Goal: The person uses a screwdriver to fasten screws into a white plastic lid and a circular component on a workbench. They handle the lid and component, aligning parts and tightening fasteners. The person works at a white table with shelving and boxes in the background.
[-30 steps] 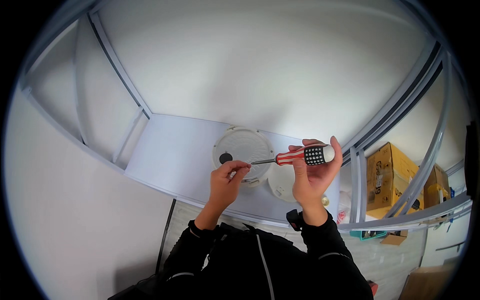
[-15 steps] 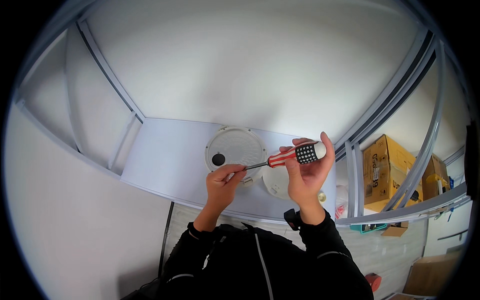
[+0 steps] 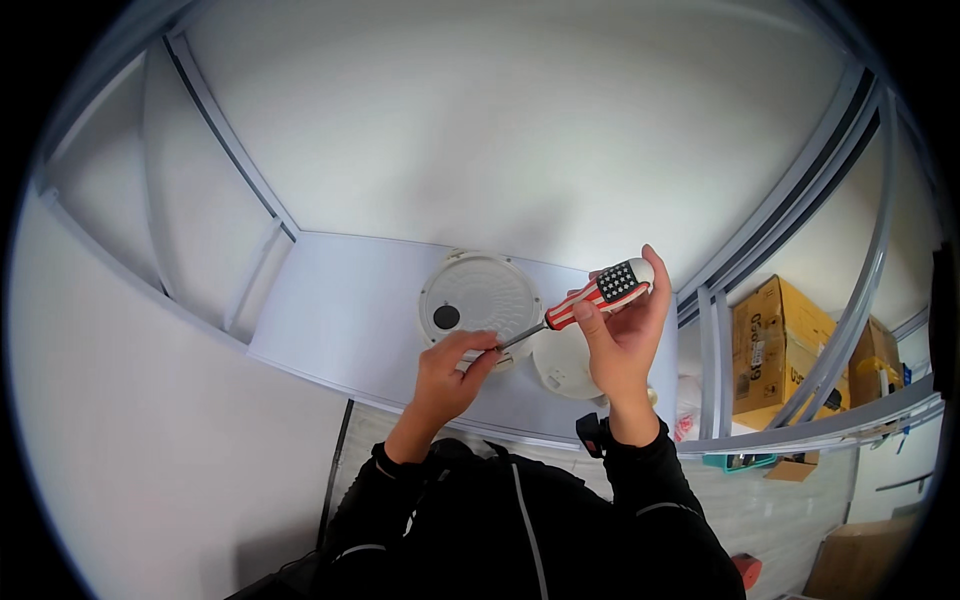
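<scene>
My right hand [image 3: 628, 352] is wrapped round the handle of a screwdriver [image 3: 590, 304], which has red and white stripes, a dark starred patch and a white end. The screwdriver slants down to the left, over the table. At its far end, the fingers of my left hand [image 3: 450, 378] pinch the metal shaft near the tip, hiding the tip. Below and beyond it, a round white plastic housing [image 3: 490, 290] with a ribbed inside and a black disc [image 3: 446, 317] lies on the table. Partly behind my right hand lies a smaller white round cover [image 3: 562, 362].
The narrow white table [image 3: 330, 310] stands against a white wall, between grey metal frames [image 3: 712, 350]. A small yellowish round item [image 3: 652, 396] is beside my right wrist. On the right are cardboard boxes [image 3: 770, 350], a teal basket [image 3: 738, 461] and a red object [image 3: 747, 568] on the floor.
The screwdriver has tilted more steeply, its handle end rising and its tip dropping slightly. My left hand has shifted a little right with the shaft. The whole view has moved slightly.
</scene>
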### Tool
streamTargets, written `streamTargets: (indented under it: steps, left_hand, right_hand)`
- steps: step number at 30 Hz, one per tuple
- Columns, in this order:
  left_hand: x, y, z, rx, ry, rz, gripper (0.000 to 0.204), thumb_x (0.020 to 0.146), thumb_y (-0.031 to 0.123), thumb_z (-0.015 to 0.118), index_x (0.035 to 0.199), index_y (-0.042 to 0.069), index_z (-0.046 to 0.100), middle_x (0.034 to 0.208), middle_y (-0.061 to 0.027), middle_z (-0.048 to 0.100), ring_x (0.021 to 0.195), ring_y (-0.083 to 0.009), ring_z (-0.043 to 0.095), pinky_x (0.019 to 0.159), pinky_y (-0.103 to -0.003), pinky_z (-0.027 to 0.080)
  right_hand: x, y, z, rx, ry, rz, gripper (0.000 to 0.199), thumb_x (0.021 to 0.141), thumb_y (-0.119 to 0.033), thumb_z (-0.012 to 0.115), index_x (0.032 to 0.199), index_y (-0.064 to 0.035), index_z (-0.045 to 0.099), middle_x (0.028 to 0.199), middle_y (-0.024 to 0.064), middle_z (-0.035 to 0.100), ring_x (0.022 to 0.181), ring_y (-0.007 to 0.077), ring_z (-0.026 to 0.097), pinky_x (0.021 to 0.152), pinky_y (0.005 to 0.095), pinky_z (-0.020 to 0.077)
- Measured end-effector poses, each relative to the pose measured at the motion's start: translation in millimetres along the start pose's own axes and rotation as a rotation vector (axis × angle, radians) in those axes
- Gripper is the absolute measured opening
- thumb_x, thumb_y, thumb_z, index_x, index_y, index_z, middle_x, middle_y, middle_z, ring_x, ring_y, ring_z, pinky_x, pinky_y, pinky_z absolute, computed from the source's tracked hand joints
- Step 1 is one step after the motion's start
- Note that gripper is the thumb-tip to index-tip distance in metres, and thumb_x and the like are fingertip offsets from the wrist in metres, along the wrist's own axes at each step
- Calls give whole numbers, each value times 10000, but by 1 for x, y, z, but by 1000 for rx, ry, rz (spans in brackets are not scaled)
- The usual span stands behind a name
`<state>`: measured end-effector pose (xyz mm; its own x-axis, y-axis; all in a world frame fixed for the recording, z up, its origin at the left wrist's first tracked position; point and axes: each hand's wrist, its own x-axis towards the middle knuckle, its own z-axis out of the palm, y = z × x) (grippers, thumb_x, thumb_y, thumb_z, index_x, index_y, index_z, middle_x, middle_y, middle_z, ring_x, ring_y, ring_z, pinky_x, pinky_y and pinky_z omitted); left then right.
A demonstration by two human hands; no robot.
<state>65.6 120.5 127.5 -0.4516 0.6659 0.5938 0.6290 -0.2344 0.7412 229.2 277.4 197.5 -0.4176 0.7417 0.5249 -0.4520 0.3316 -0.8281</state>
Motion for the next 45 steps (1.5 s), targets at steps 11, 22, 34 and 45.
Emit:
streamTargets:
  steps: [11, 22, 34, 45]
  left_hand:
    - [14, 3, -8, -30, -219, -154, 576, 867, 87, 822, 1400, 9, 617, 1144, -139, 786, 1093, -316, 756, 1008, -415, 564]
    - [17, -73, -82, 342, -378, 105, 393, 715, 175, 919, 1048, 131, 715, 1189, -62, 724, 1343, -336, 616, 1226, -610, 351]
    - [0, -65, -28, 330, -176, 106, 322, 699, 235, 937, 910, 137, 715, 1005, -24, 685, 1096, -292, 631, 1176, -627, 387]
    - [-27, -33, 40, 600, 133, -18, 292, 760, 358, 920, 900, 194, 723, 1016, 61, 673, 1131, -220, 585, 1181, -563, 239]
  right_hand:
    - [-4, 5, 9, 1, -8, -26, 897, 914, 69, 786, 1620, -45, 244, 1275, 120, 591, 1119, 220, 681, 942, 419, 624]
    - [3, 7, 20, -102, 113, -96, 878, 918, 39, 798, 1616, -46, 272, 1253, 140, 604, 1130, 249, 682, 964, 451, 616]
    - [3, 0, 16, -111, 66, -73, 868, 909, 37, 807, 1604, -23, 290, 1248, 130, 609, 1117, 231, 692, 961, 430, 618]
    - [-10, 1, 9, -168, -47, -144, 865, 894, 64, 809, 1595, -2, 306, 1192, 131, 637, 1022, 224, 730, 898, 385, 635]
